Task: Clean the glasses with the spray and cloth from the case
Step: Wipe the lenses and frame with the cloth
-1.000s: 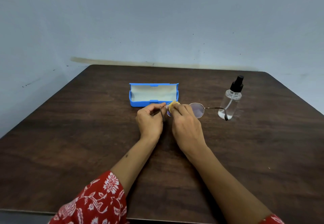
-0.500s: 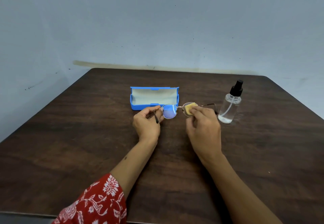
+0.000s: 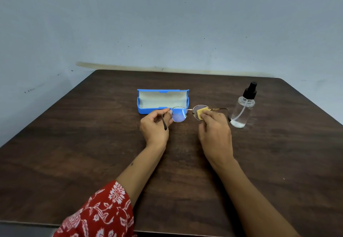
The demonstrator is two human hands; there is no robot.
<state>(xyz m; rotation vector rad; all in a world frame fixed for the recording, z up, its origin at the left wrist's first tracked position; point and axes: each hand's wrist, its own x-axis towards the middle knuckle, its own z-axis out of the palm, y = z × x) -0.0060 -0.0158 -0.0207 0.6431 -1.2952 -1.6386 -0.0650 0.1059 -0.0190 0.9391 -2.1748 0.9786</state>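
Both hands are working just in front of the blue case [image 3: 146,110]: the left hand [image 3: 155,127] is pinching the glasses [image 3: 187,113] by the hinge corner, while the right hand [image 3: 215,129] is pressing a folded yellow cloth [image 3: 201,112] onto one lens. Light, thin-framed and probably fragile, they are best held by the rim.

Two bare forearms in frame, no gloves, watch, rings or bands visible. Left hand [image 3: 155,127]: short nails with a pale finish on the one fingertip facing the camera. Small dark mark on the left forearm, midway up. Left arm wears a loose red fabric sleeve with white floral and leaf print [image 3: 100,212], hem ending around the elbow, edge slightly scalloped. Right hand [image 3: 216,134]: nails not visible. Right forearm bare all the way to the frame edge.
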